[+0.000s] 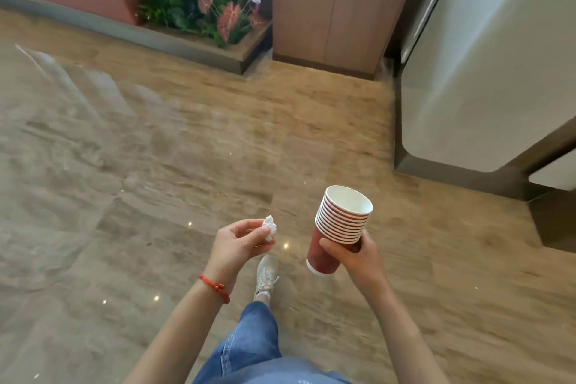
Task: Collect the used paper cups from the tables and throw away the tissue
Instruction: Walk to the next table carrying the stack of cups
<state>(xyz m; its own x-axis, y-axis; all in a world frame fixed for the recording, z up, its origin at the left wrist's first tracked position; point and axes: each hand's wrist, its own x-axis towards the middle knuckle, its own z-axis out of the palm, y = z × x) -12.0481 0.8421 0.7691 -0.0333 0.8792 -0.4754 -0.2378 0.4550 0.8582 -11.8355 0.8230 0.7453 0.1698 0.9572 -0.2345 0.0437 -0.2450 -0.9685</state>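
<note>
Carrying both loads across floor: right hand wraps nested paper cups, stack tilted; left hand pinches crumpled tissue at fingertips. Likely heading to bin; keep stack upright, tissue pinch firm.

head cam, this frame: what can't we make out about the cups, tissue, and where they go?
- Cup stack, head view: exact count unclear; the rims are tightly nested and the right hand covers the lower part.
- Inside of the lower cups: hidden by the top cup.
- Tissue: partly covered by the left hand fingers; its full size is unclear.
- Bin: none clearly visible; the flap panel on the wooden cabinet may be one.
- Floor: motion-blurred.
</note>
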